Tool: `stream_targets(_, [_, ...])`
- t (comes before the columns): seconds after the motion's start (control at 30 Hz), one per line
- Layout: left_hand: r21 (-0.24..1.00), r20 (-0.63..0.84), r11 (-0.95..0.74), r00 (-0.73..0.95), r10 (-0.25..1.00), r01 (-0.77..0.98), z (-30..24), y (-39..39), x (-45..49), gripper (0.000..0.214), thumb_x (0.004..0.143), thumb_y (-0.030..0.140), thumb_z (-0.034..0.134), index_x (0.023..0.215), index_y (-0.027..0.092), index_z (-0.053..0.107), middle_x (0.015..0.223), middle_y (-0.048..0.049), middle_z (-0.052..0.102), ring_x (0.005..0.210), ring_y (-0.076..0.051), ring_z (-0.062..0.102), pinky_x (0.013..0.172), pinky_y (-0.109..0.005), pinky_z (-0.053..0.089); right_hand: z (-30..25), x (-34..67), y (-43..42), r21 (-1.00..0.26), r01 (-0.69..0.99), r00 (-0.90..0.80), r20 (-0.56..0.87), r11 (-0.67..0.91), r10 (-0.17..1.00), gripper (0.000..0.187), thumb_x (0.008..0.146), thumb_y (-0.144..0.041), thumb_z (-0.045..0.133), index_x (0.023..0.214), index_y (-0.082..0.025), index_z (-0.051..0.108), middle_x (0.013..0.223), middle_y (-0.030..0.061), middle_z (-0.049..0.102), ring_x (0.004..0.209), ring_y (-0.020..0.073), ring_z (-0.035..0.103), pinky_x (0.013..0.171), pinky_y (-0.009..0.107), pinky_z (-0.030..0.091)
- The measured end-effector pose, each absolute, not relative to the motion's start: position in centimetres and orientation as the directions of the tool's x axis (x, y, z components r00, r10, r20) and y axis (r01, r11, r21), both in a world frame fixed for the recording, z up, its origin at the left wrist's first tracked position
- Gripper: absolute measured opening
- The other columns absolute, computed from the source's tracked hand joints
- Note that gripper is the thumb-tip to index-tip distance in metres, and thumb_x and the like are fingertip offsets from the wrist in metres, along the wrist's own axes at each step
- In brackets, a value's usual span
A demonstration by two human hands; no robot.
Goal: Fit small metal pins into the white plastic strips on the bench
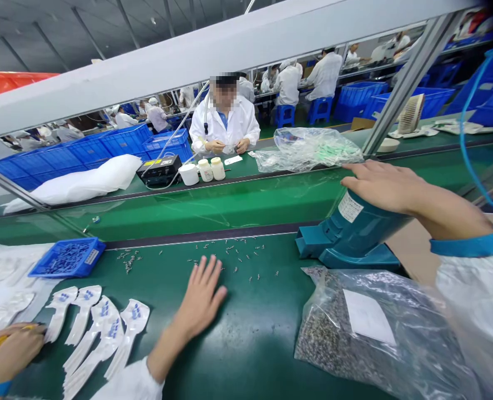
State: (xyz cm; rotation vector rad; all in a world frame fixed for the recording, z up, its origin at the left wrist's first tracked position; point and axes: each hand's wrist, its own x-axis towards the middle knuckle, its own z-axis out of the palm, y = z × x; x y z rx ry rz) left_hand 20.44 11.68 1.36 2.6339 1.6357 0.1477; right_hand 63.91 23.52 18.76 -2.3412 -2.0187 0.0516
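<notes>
My left hand (200,303) lies palm down on the green work surface (255,333), fingers spread and holding nothing. Just beyond its fingertips, many small metal screw-like pieces (236,258) are scattered. My right hand (383,186) rests with fingers stretched out on top of a teal plastic device (363,228) with a rounded body, a base and a white label. Below that device is a clear plastic bag (333,339) full of small dark metal pieces, with a white paper on it. What the device contains is hidden.
White curved plastic parts (115,330) and a blue tray (88,264) of small blue pieces sit at left. A co-worker's hand (15,347) grips something yellow there. Across the green divider, a person (225,125) works near white bottles (217,168) and a clear bag (308,147).
</notes>
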Motion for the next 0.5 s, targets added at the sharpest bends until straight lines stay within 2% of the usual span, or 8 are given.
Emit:
stream_targets(0.1, [0.078, -0.001, -0.602, 0.604, 0.797, 0.795, 1.3, 8.8, 21.8, 0.067, 0.103, 0.050, 0.032, 0.158, 0.028, 0.001, 0.165, -0.0049, 0.013, 0.152, -0.029, 0.011, 0.121, -0.052, 0.020, 18.6, 64.1, 23.6, -0.057, 0.987, 0.150, 0.014, -0.149, 0.989, 0.070, 0.097, -0.056, 0.021, 0.153, -0.015, 0.037, 0.155, 0.0190, 0.038, 0.140, 0.0379, 0.037, 0.110, 0.054, 0.035])
stream_targets(0.2, [0.058, -0.011, -0.606, 0.608, 0.794, 0.793, 0.8, 9.6, 21.4, 0.069, 0.102, 0.053, 0.034, 0.158, 0.028, 0.003, 0.165, -0.0071, 0.012, 0.152, -0.029, 0.014, 0.121, -0.053, 0.021, 18.6, 64.2, 23.6, -0.056, 0.986, 0.157, 0.001, -0.157, 0.988, 0.071, 0.097, -0.057, 0.019, 0.153, -0.015, 0.036, 0.155, 0.0193, 0.038, 0.140, 0.0378, 0.037, 0.111, 0.054, 0.034])
stream_targets(0.5, [0.002, -0.026, -0.605, 0.605, 0.796, 0.796, 0.4, 16.9, 16.3, 0.058, 0.104, 0.050, 0.029, 0.157, 0.035, 0.011, 0.165, -0.0038, 0.014, 0.152, -0.025, 0.012, 0.122, -0.052, 0.015, 19.0, 63.6, 23.2, -0.068, 0.987, 0.148, 0.013, -0.147, 0.989, 0.069, 0.098, -0.053, 0.019, 0.153, -0.015, 0.036, 0.155, 0.0184, 0.038, 0.142, 0.0366, 0.035, 0.112, 0.054, 0.033])
